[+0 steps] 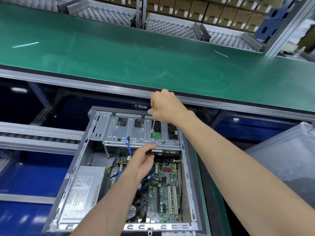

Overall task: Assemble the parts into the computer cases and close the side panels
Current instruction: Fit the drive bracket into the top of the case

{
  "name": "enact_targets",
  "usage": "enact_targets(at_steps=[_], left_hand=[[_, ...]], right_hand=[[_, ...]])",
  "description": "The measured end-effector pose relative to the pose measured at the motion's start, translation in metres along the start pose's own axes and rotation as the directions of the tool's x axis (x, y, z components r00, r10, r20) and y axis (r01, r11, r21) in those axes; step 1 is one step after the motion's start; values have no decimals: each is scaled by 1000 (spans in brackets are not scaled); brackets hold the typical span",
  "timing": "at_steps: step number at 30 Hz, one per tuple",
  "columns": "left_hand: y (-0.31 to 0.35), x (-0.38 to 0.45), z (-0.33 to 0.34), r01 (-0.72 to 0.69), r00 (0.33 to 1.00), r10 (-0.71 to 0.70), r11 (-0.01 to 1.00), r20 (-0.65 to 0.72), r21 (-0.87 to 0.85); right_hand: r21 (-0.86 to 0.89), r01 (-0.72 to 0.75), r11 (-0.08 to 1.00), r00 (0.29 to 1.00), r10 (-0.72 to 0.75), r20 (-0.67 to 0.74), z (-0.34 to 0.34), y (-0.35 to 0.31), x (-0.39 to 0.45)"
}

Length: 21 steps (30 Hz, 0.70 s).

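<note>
Factory assembly line: green conveyor belt [136, 53], stacked cartons [213, 12], roller racks [109, 12].

green conveyor belt [119, 53] | cardboard boxes [213, 11] shelved behind | blue foam block [276, 19] upper right

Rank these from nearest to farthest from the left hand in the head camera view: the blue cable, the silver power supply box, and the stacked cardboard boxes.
Measured from the left hand, which is under the drive cage:
1. Blue cable, just to the hand's left, hanging from the cage.
2. Silver power supply box, lower left inside the case.
3. Stacked cardboard boxes, far off at the top, beyond the green belt.
</note>
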<state>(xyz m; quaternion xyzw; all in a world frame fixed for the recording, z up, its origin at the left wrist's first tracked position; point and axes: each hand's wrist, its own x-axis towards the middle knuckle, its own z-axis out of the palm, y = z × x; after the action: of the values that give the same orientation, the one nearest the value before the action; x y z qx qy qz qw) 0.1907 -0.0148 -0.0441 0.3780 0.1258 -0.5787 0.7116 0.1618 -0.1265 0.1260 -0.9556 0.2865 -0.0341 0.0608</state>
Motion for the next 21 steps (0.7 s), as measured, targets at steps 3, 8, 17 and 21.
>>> enact_targets(at_steps=[3, 8, 17, 21], left_hand=[[0, -1, 0, -2, 1000, 2, 1000, -3, 12], [0, 0, -2, -14, 1000, 14, 1000, 10, 17], [0, -1, -2, -17, 1000, 17, 1000, 22, 4], [-1, 0, -2, -11, 1000, 11, 1000, 18, 7]], right_hand=[[-58, -18, 998, 998, 15, -58, 2, -4, -1], [43, 65, 997, 994, -69, 88, -7, -4, 2], [-22, 28, 999, 997, -26, 69, -7, 7, 0], [18, 12, 1000, 996, -14, 88, -8, 7, 2]])
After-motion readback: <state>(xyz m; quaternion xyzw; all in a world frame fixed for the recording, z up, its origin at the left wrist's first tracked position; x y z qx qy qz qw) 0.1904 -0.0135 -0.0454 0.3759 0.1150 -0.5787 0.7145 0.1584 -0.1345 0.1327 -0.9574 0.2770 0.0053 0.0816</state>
